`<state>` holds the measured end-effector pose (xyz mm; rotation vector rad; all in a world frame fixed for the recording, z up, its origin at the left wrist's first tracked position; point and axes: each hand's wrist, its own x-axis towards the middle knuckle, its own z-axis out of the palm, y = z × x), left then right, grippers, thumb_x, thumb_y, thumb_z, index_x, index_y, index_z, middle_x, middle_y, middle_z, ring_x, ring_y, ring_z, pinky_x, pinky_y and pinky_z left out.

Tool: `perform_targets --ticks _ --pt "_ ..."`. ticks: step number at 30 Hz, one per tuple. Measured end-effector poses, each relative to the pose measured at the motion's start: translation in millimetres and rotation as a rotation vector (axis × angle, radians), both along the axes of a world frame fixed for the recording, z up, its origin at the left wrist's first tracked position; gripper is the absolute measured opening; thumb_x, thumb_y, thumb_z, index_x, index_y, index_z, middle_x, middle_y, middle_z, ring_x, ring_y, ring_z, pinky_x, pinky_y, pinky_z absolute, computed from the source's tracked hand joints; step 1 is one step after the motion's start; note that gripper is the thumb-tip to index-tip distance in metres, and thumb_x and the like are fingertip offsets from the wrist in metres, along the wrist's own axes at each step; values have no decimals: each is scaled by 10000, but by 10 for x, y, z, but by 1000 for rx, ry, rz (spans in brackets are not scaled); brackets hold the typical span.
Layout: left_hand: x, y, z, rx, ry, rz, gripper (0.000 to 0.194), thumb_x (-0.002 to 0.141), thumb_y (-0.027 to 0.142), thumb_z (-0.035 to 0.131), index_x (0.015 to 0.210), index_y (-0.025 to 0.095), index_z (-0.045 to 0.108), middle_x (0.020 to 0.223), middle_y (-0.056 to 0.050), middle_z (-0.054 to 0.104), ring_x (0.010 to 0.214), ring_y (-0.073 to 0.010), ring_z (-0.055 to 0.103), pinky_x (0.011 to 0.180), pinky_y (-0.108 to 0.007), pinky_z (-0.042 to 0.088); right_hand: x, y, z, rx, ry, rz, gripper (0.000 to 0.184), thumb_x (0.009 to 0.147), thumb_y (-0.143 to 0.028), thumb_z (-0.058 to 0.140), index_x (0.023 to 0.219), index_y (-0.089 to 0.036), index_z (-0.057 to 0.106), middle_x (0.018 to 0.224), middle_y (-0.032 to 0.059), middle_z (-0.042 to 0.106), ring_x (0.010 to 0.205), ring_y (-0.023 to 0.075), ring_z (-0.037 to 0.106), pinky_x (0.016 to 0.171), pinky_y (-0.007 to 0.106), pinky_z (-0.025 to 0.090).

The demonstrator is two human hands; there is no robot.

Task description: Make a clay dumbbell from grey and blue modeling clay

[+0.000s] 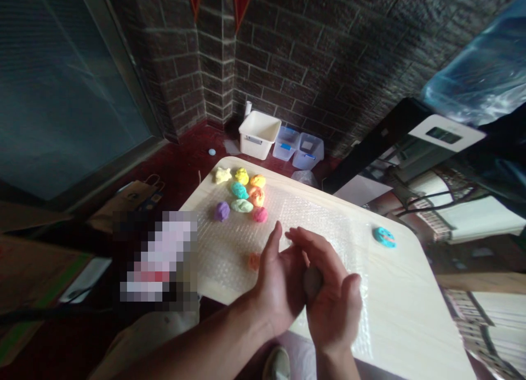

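Note:
A dark grey ball of clay [313, 282] sits between my cupped palms, above the near edge of the table. My left hand [280, 284] faces it from the left, thumb pointing up and fingers partly hidden. From the right, my right hand [333, 298] curves around the ball with its fingers bent toward the left hand. Behind my left hand, an orange clay lump [253, 261] shows in part on the bubble wrap [230, 248]. Farther off lie a pink lump [260, 214], a purple lump [222, 211], a pale green lump [242, 205] and a teal lump [239, 190].
Yellow [242, 176] and orange-red clay lumps [257, 196] lie at the table's far left. A blue clay disc [384, 237] sits at the right of the wooden table [415, 292]. A white bin [259, 133] and clear boxes [308, 151] stand on the floor by the brick wall.

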<state>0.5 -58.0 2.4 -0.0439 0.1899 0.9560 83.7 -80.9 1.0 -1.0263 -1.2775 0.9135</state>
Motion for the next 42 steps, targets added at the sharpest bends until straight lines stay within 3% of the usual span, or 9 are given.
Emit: perform_targets --ticks 6,12,16,23,27,31,35,38,42 --pt "51 -42 105 -199 -100 12 516 1016 627 480 877 162 652 877 -87 649 852 -236 659 881 -352 495 14 58 -4 -43 83 -201 686 1066 -680 273 1095 -228 788 765 35 662 710 225 620 674 361 470" --pt "-126 79 178 -309 -69 -15 557 1039 637 375 898 177 656 753 -67 604 983 -323 715 997 -447 503 56 55 74 38 -327 -2 772 1041 -790 206 1332 -301 727 1141 79 666 1062 305 635 966 506 505" --pt "-308 204 222 -295 45 22 618 1028 670 396 1148 135 678 1052 -166 744 1126 -344 718 1051 -463 500 140 58 120 45 -544 191 573 1098 -646 376 1536 -328 564 1542 80 578 1481 355 483 1281 606 297" --pt "-328 223 191 -268 118 95 743 1031 652 431 1467 66 569 1380 -242 705 1291 -347 681 1141 -454 472 65 42 20 59 -597 123 464 1100 -233 461 1556 -316 476 1545 90 603 1416 284 586 1175 524 512" --pt "-217 183 111 -227 43 59 709 1035 634 464 1488 100 577 1425 -217 700 1359 -376 645 1206 -489 419 -14 59 64 167 -688 114 543 1059 -168 469 1589 -285 448 1580 109 569 1496 301 510 1237 568 446" --pt "-179 218 96 -165 69 49 774 1051 655 337 1467 57 599 1378 -237 724 1380 -380 633 1240 -494 367 9 68 134 120 -739 286 550 1105 -319 461 1653 -297 411 1683 84 489 1578 333 418 1303 626 327" --pt "-201 245 172 -197 136 -24 724 1035 604 410 1340 0 668 1254 -266 766 1341 -389 653 1215 -475 392 127 37 161 134 -510 116 637 1106 -637 323 1642 -314 443 1674 79 514 1560 375 454 1268 664 362" --pt "-168 199 193 -191 105 -87 674 1042 580 380 1243 28 711 1222 -256 775 1347 -395 645 1205 -491 399 184 20 171 167 -510 -27 669 1102 -672 271 1638 -314 450 1708 87 461 1589 394 407 1269 701 329" --pt "-43 74 112 -135 144 -103 689 1029 623 384 1279 68 707 1328 -229 745 1456 -392 559 1265 -500 322 137 21 158 147 -717 133 696 1107 -661 299 1702 -302 334 1784 99 315 1654 414 258 1296 724 254"
